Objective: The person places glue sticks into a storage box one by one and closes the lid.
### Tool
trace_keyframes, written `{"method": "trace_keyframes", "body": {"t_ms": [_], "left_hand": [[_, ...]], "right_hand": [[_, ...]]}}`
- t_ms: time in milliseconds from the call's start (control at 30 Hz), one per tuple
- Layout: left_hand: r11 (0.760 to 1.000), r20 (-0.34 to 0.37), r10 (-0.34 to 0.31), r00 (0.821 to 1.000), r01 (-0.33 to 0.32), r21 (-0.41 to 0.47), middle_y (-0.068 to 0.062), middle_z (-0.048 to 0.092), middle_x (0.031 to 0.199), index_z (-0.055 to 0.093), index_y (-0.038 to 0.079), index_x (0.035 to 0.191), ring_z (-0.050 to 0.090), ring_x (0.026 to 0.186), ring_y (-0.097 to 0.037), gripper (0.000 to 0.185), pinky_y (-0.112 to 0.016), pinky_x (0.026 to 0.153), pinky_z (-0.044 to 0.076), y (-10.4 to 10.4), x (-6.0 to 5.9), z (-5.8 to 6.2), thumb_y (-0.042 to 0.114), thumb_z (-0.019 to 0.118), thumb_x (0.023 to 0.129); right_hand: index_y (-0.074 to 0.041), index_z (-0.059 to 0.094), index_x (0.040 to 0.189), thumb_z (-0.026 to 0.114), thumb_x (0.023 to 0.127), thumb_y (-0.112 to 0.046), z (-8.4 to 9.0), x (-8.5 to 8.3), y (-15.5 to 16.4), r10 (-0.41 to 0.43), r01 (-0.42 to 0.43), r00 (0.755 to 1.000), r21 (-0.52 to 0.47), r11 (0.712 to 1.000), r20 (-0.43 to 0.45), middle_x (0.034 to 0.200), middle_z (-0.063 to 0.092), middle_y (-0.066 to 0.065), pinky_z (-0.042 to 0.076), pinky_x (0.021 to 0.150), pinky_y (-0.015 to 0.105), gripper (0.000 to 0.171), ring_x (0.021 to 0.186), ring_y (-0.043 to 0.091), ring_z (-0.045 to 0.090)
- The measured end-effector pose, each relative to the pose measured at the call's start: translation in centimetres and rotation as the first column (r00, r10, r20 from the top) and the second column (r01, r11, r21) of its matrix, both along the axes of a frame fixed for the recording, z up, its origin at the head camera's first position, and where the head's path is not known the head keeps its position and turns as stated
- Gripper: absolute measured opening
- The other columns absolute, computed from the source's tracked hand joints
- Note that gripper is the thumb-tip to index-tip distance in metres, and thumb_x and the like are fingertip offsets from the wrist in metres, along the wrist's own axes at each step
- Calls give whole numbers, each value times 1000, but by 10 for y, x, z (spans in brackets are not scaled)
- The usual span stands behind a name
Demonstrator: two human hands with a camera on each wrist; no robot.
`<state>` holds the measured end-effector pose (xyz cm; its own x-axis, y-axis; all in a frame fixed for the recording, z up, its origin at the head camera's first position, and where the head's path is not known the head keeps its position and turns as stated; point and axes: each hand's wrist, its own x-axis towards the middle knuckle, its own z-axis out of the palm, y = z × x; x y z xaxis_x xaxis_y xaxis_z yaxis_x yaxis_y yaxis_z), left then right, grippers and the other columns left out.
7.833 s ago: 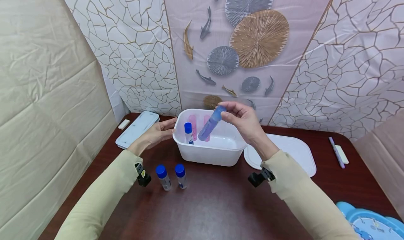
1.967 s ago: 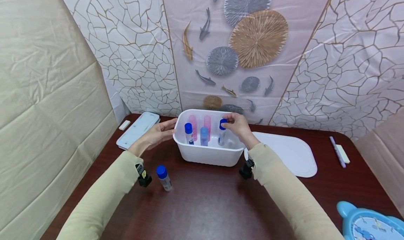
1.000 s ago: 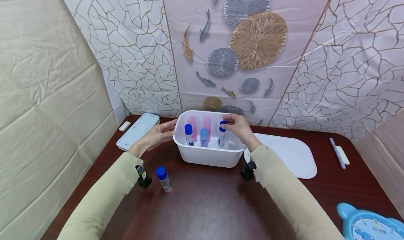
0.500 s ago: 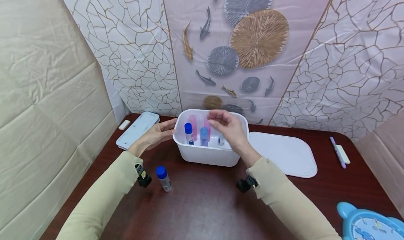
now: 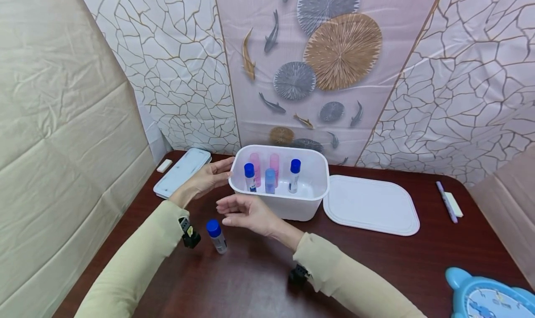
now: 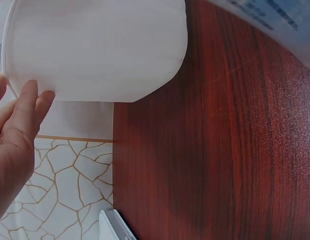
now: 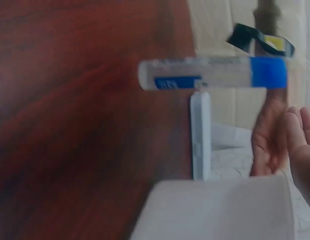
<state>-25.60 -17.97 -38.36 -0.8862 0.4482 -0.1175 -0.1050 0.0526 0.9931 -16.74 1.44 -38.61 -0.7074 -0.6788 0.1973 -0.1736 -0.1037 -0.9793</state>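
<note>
Touching the rim at the left end of a white plastic box [image 5: 296, 210] with relaxed, extended fingers: the left hand [image 5: 205, 176]. In the air before the box, loosely spread and holding nothing, thumb apart from the bent fingers: the right hand [image 5: 251, 213]. Just beside and below it, upright on the table [image 5: 251, 292] toward the left edge, a blue-capped glue stick [image 5: 217, 239]. Upright inside the box, near the table's back edge: two more blue-capped sticks [image 5: 294, 176], two pink tubes [image 5: 255, 168] and a light-blue tube [image 5: 270, 182]. By the back-left corner, a pale flat case [image 5: 182, 172] and a small white block [image 5: 164, 165]. Right of the box, a white lid [image 5: 372, 206]. Near the right edge, a lilac pen [image 5: 446, 202]; farther forward, a blue clock [image 5: 493, 299].
</note>
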Motion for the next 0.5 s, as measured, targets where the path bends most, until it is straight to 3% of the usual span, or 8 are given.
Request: {"method": "trace_keyframes", "body": {"t_ms": [167, 500], "left_hand": [[1000, -5, 0, 1000, 0, 5, -15, 32, 151, 28, 4, 147, 36, 135, -30, 58, -33, 102, 42, 0, -1, -1, 2, 52, 95], [1000, -4, -6, 1000, 6, 18, -15, 33, 150, 30, 5, 147, 37, 134, -31, 57, -33, 101, 43, 0, 1, 0, 2, 52, 95]], "right_hand": [[11, 50, 126, 62, 85, 8, -6, 1, -10, 65, -66, 997, 29, 997, 35, 125, 55, 29, 45, 101, 42, 43, 116, 30, 57], [12, 53, 121, 62, 84, 9, -16, 1, -20, 94, -96, 995, 58, 994, 38, 123, 55, 30, 49, 97, 29, 38, 111, 26, 61]]}}
